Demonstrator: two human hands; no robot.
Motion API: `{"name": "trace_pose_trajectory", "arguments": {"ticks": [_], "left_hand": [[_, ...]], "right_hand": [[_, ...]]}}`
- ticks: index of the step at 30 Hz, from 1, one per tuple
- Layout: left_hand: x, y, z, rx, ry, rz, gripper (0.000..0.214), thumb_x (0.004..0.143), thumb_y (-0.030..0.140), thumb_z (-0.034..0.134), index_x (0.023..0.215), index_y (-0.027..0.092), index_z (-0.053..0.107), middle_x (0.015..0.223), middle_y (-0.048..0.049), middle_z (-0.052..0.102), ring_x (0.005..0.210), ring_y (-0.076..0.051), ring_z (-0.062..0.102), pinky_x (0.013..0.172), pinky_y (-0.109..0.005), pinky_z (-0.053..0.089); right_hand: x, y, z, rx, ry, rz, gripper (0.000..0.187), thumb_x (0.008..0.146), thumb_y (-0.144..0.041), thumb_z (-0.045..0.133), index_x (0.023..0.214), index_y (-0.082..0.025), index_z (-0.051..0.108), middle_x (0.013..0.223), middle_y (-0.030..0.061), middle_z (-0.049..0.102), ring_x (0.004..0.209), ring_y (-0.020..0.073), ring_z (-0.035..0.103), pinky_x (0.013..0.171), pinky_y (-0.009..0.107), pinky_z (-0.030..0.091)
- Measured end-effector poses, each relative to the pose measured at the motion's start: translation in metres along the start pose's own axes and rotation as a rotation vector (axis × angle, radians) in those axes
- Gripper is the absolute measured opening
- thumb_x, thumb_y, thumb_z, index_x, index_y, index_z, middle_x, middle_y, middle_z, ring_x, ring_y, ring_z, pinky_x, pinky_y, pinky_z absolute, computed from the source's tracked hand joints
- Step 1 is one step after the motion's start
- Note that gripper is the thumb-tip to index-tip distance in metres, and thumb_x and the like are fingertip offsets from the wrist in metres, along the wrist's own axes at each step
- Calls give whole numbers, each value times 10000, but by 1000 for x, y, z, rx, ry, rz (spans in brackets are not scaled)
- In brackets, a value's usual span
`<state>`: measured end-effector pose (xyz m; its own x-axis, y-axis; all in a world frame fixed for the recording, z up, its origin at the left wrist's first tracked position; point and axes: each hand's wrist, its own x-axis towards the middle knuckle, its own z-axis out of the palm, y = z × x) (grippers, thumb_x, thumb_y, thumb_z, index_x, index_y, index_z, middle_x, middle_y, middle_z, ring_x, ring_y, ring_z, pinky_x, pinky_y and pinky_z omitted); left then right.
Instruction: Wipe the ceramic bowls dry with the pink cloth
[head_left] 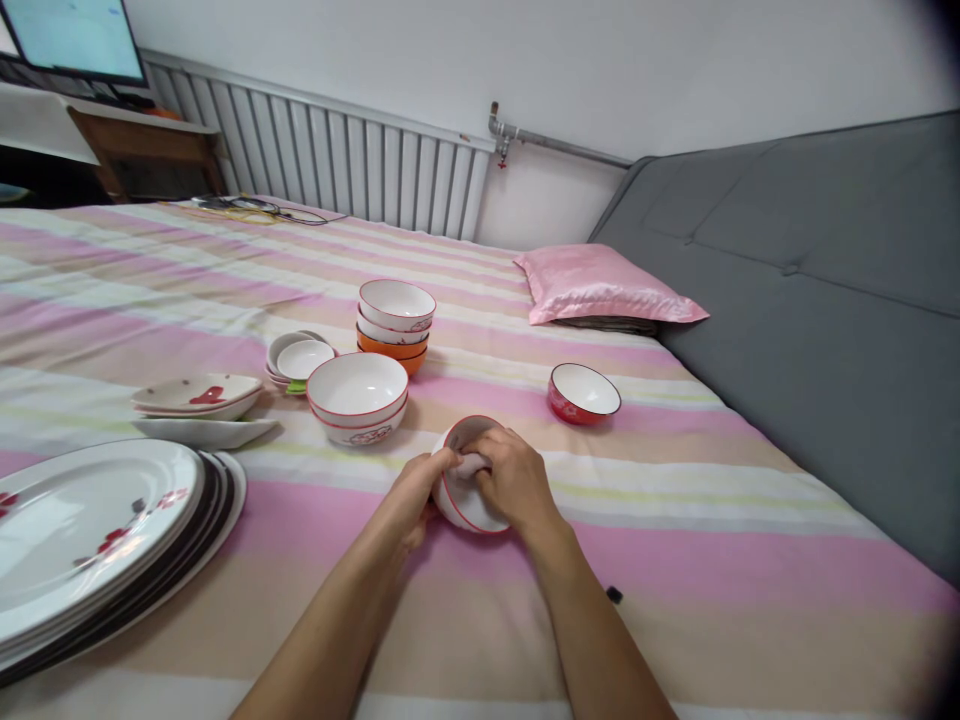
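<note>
A white bowl with a red rim (450, 505) is tilted on its side, its open face turned toward the right. My left hand (414, 492) grips it by the left wall, with the thumb over the rim. Inside the bowl, the bent fingers of my right hand (514, 472) press a small white wad (471, 465) that looks like cloth or tissue. My right fingertips are partly hidden. Left of my hands stand two nested white bowls (358, 385) with red rims. A red bowl with a white inside (571, 412) sits upright to the right.
Behind the nested bowls rises a stack of white and orange bowls (393, 350). Small dishes (306, 358), boat-shaped dishes (196, 432) and stacked plates (112, 490) are on the left. A pink pillow (607, 285), grey headboard (810, 250) and small black object (614, 594) lie rightward.
</note>
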<state>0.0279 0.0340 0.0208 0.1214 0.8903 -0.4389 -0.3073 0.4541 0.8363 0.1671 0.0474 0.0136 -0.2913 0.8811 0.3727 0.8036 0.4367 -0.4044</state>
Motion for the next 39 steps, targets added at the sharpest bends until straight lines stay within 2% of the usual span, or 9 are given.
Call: {"name": "trace_pose_trajectory", "arguments": {"ticks": [6, 10, 14, 17, 20, 22, 25, 32, 39], "left_hand": [[0, 1, 2, -40, 50, -7, 202, 556, 313, 620, 661, 144, 583, 509, 10, 574, 486, -147, 531, 500, -247, 382], [-2, 3, 4, -48, 46, -19, 200, 564, 323, 628, 640, 158, 545, 491, 16, 567, 444, -135, 507, 466, -243, 371], [-3, 4, 4, -110, 32, -29, 201, 591, 313, 635, 694, 148, 585, 523, 10, 596, 469, -151, 548, 477, -248, 402], [-4, 5, 4, -166, 24, -2, 215, 612, 307, 658, 746, 141, 630, 587, -6, 648, 539, -166, 599, 531, -254, 451], [-4, 6, 3, -184, 20, 30, 273, 649, 340, 694, 834, 140, 678, 717, -42, 717, 640, -189, 649, 599, -267, 488], [-4, 6, 3, -181, 0, 38, 329, 677, 384, 703, 904, 147, 695, 787, -60, 736, 710, -211, 670, 640, -281, 503], [-4, 6, 3, -182, -75, 59, 374, 706, 430, 697, 960, 155, 703, 841, -68, 742, 778, -227, 679, 686, -289, 513], [-3, -4, 6, -148, -132, 72, 378, 679, 452, 730, 888, 140, 690, 753, -59, 723, 687, -205, 665, 631, -267, 490], [-1, -7, 3, -132, -209, 139, 403, 668, 463, 754, 854, 115, 673, 738, -70, 704, 697, -200, 650, 642, -259, 476]], "right_hand": [[-5, -6, -8, 22, -137, 77, 307, 608, -67, 491, 743, -239, 708, 798, 28, 708, 747, 194, 616, 618, 259, 411], [-9, -10, -17, 153, -282, 75, 210, 557, -95, 486, 613, -216, 648, 608, -17, 636, 549, 135, 526, 507, 233, 329], [-9, -11, -26, 336, -358, 40, 219, 565, -108, 477, 654, -212, 648, 587, -45, 607, 543, 115, 501, 490, 212, 319], [-5, -10, -32, 368, -222, 105, 255, 604, -137, 497, 777, -217, 667, 709, -29, 662, 632, 137, 560, 577, 225, 387], [-1, -8, -32, 265, 50, 253, 248, 643, -181, 515, 869, -213, 611, 795, 10, 669, 711, 178, 594, 654, 270, 419], [1, -9, -28, 165, 205, 337, 221, 654, -208, 521, 874, -213, 544, 789, 25, 646, 718, 201, 590, 656, 296, 417], [2, -13, -19, 71, 319, 392, 183, 668, -238, 511, 840, -223, 451, 760, 27, 601, 691, 215, 567, 628, 313, 402], [1, -26, -9, 230, 231, 393, 163, 738, -322, 538, 829, -237, 432, 774, 24, 615, 701, 217, 592, 631, 315, 422], [0, -27, -13, 486, 183, 162, 116, 819, -254, 523, 930, -219, 522, 902, 38, 652, 818, 185, 618, 735, 295, 468]]}}
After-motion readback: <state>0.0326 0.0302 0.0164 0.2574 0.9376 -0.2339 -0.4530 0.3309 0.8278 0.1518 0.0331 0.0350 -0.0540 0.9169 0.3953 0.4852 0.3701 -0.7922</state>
